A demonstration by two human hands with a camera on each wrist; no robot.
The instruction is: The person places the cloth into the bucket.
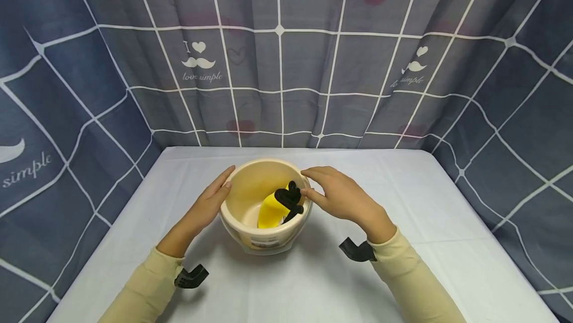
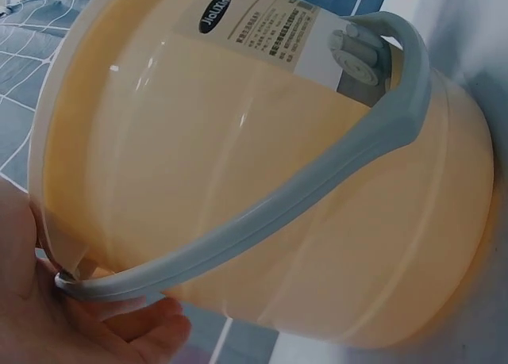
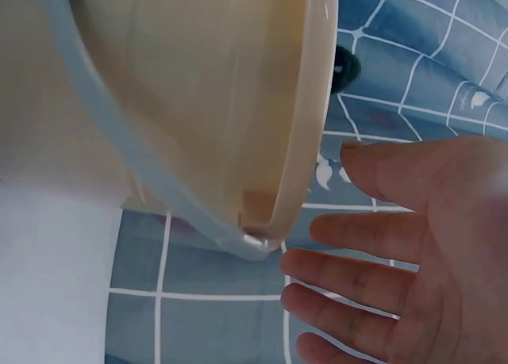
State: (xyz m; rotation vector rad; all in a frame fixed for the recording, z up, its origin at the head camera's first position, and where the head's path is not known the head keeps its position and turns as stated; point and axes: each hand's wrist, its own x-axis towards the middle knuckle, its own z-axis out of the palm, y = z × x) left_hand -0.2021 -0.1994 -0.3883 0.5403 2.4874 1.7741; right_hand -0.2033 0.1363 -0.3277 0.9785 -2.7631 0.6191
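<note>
A cream plastic bucket (image 1: 241, 208) stands upright on the white table, with a printed label (image 2: 262, 23) on its side. Its pale grey handle (image 2: 262, 221) hangs down along the wall. Inside lies a yellow item with black parts (image 1: 270, 212); its kind is unclear. On the bucket's left, my left hand (image 1: 207, 206) holds the rim, thumb over the edge and fingers outside by the handle's joint. My right hand (image 1: 342, 196) is at the right side of the rim. In the right wrist view its fingers (image 3: 349, 277) are spread and fairly straight, a small gap from the bucket.
A white cloth covers the table (image 1: 403, 273). Grey-blue curtains (image 1: 250, 64) with white grid lines enclose the back and both sides. Each wrist carries a black mount (image 1: 191, 277) near the sleeve cuff.
</note>
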